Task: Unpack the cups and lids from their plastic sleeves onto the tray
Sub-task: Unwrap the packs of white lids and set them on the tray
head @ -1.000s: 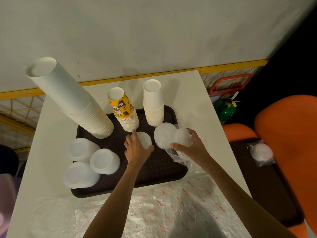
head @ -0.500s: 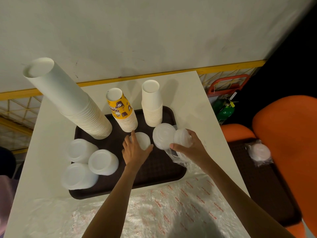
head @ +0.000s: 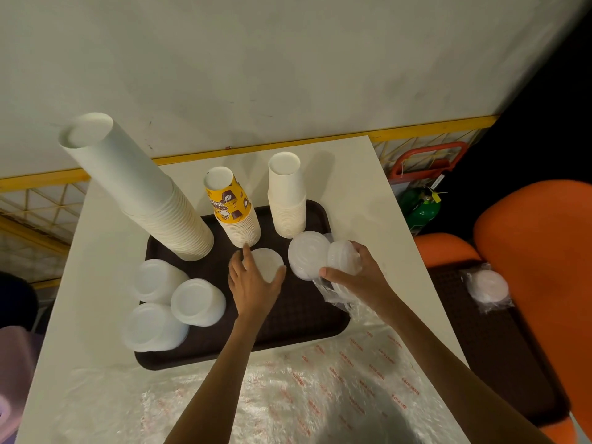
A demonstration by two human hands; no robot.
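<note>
The right hand [head: 358, 277] hovers over the right end of the brown tray [head: 298, 322]. Its fingers and thumb are curled round the sleeved lids [head: 341, 259], a short stack of white lids tilted on its side. The stack's long axis runs roughly left to right. Its bared end, fronted by a wider lid [head: 306, 259], faces left, and the clear plastic sleeve [head: 338, 294] hangs crumpled off the near side below the wrist.

The left hand [head: 253, 283] is just beside that bared end. Its fingers are spread and its thumb is out on the right, cupping the small lid stack [head: 267, 262], which stands on the tray. Its forefinger reaches toward the foot of the yellow printed cup stack [head: 232, 213].

The lids therefore lie to the right of the left hand and come out leftward. The sleeve must be drawn the other way, toward the person and to the right. The left hand seems better placed to take the bared end while the right strips the plastic.

Free tray space lies just below both hands. Whether the two lid faces belong to one stack cannot be told.
</note>
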